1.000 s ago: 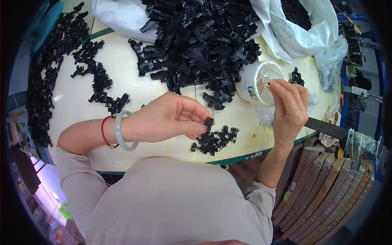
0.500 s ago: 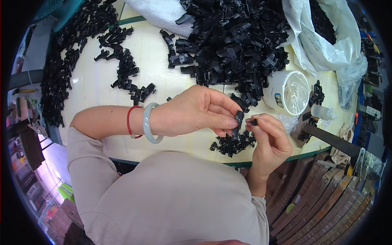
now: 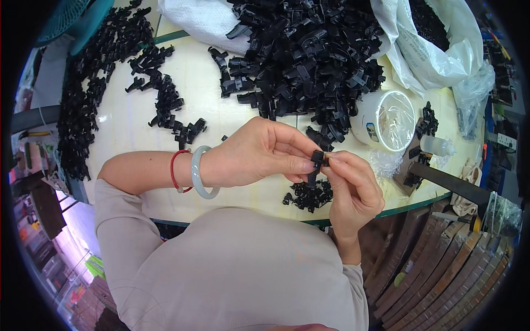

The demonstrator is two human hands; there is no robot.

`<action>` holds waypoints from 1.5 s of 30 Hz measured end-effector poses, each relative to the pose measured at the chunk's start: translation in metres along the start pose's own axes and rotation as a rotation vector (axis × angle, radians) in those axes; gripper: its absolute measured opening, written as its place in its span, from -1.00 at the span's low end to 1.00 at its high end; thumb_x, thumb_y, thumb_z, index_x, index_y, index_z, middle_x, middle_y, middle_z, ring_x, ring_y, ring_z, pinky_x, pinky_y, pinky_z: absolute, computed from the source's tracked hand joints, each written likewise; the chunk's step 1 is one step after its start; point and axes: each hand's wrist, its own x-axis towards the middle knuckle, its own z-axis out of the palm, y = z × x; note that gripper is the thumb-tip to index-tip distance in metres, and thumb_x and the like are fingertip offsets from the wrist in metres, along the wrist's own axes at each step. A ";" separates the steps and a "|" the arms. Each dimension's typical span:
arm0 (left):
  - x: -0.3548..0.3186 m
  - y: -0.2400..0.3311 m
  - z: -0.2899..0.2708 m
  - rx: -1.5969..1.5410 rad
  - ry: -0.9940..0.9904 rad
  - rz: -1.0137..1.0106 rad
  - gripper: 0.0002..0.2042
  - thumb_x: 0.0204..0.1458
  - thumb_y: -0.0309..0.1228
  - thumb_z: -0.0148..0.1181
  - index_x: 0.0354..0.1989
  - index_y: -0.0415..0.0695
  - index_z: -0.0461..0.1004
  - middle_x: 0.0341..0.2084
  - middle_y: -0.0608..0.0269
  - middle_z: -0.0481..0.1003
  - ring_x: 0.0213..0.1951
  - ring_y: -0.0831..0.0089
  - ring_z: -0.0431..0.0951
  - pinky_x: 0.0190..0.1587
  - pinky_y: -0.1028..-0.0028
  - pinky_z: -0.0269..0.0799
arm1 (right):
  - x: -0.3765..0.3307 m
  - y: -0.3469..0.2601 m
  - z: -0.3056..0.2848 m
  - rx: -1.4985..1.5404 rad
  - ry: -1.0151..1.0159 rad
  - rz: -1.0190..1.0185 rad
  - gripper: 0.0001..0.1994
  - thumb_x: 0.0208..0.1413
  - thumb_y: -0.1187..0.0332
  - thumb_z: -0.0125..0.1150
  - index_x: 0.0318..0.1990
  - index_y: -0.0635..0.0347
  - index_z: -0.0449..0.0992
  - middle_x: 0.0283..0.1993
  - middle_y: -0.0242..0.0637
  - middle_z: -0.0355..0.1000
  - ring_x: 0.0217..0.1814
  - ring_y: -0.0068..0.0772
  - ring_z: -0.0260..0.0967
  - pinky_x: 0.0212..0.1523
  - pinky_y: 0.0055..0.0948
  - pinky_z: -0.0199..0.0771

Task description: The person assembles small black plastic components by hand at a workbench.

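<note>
My left hand (image 3: 268, 151) pinches a black plastic part (image 3: 317, 161) between thumb and fingers, over the near edge of the table. Against the right side of that part, my right hand (image 3: 356, 187) holds a small black piece (image 3: 326, 161) in its fingertips, mostly hidden by them. Just below both hands lies a small heap of tiny black pieces (image 3: 309, 196). Beyond them rises a big pile of larger black plastic parts (image 3: 309, 60).
A white tub (image 3: 383, 121) with clear plastic inside stands right of the pile. A white bag (image 3: 436, 60) holds more black pieces. Black parts (image 3: 83, 110) line the left side, and a loose row (image 3: 167, 96) lies nearer. A dark metal bar (image 3: 450, 185) juts in at right.
My right hand has moved left, bringing the small piece from apart into contact with the part in my left hand. The held part has turned a little.
</note>
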 end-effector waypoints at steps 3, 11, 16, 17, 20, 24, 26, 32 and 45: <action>-0.001 -0.003 -0.001 0.037 0.008 0.043 -0.76 0.04 -0.51 0.15 -0.12 -0.34 0.44 -0.27 0.14 0.53 -0.29 0.51 0.55 -0.18 0.56 0.53 | 0.001 -0.003 0.000 -0.071 -0.058 -0.040 -0.79 -0.13 0.76 0.20 -0.30 0.36 0.52 -0.24 -0.07 0.44 -0.25 -0.41 0.43 -0.27 -0.58 0.49; -0.001 -0.003 -0.001 0.120 0.083 0.081 -0.79 0.01 -0.58 0.17 -0.16 -0.34 0.48 -0.33 0.10 0.55 -0.32 0.50 0.57 -0.21 0.55 0.55 | 0.004 0.007 -0.001 -0.024 -0.081 -0.012 -0.76 -0.22 0.70 0.30 -0.32 0.29 0.55 -0.28 -0.19 0.40 -0.34 -0.47 0.39 -0.38 -0.62 0.44; -0.018 0.017 -0.005 0.408 0.142 0.001 -0.79 -0.01 -0.62 0.16 -0.17 -0.37 0.47 -0.39 0.17 0.54 -0.34 0.56 0.55 -0.25 0.60 0.51 | 0.009 -0.004 -0.022 0.082 0.161 0.259 -0.77 -0.18 0.70 0.26 -0.29 0.33 0.55 -0.28 -0.17 0.43 -0.35 -0.41 0.41 -0.34 -0.59 0.41; -0.027 0.014 -0.011 0.620 0.206 0.042 -0.79 -0.02 -0.63 0.16 -0.17 -0.37 0.48 -0.41 0.18 0.53 -0.34 0.54 0.55 -0.25 0.61 0.50 | 0.009 -0.003 -0.034 -0.107 0.158 0.185 -0.79 -0.15 0.69 0.24 -0.28 0.35 0.54 -0.27 -0.16 0.44 -0.36 -0.42 0.41 -0.34 -0.56 0.41; -0.050 0.014 -0.026 0.951 0.328 0.066 -0.79 -0.05 -0.65 0.16 -0.19 -0.36 0.48 -0.46 0.19 0.51 -0.37 0.53 0.55 -0.29 0.62 0.47 | 0.004 0.003 -0.057 -0.357 -0.101 0.236 -0.80 -0.16 0.67 0.25 -0.29 0.37 0.53 -0.29 -0.16 0.44 -0.37 -0.43 0.41 -0.34 -0.55 0.40; -0.070 0.018 -0.032 1.272 0.525 0.149 -0.77 -0.16 -0.59 0.24 -0.26 -0.30 0.50 -0.49 0.07 0.51 -0.52 0.36 0.53 -0.45 0.53 0.41 | 0.000 0.004 -0.056 -0.478 -0.310 0.147 -0.81 -0.16 0.66 0.22 -0.31 0.32 0.52 -0.33 -0.21 0.41 -0.38 -0.32 0.41 -0.37 -0.49 0.41; -0.073 0.017 -0.036 1.273 0.558 0.153 -0.79 -0.16 -0.60 0.24 -0.27 -0.29 0.50 -0.49 0.07 0.50 -0.50 0.33 0.52 -0.44 0.52 0.40 | -0.002 0.005 -0.055 -0.491 -0.350 0.109 -0.80 -0.17 0.67 0.21 -0.31 0.30 0.52 -0.34 -0.22 0.39 -0.38 -0.29 0.40 -0.38 -0.47 0.41; -0.077 0.022 -0.026 1.458 0.603 0.163 -0.74 -0.18 -0.56 0.27 -0.24 -0.25 0.49 -0.49 0.09 0.47 -0.51 0.25 0.50 -0.44 0.47 0.40 | 0.002 0.008 -0.053 -0.564 -0.527 0.013 -0.77 -0.23 0.67 0.21 -0.32 0.32 0.50 -0.31 -0.22 0.38 -0.36 -0.27 0.42 -0.37 -0.44 0.43; 0.027 0.000 0.004 1.814 0.151 0.792 -0.67 -0.27 -0.49 0.30 -0.26 -0.24 0.43 -0.33 0.21 0.40 -0.37 0.37 0.40 -0.42 0.51 0.39 | -0.014 0.015 -0.044 0.355 0.007 0.533 -0.96 0.08 0.63 0.02 -0.31 0.43 0.38 -0.25 -0.05 0.45 -0.39 -0.45 0.47 -0.35 -0.55 0.54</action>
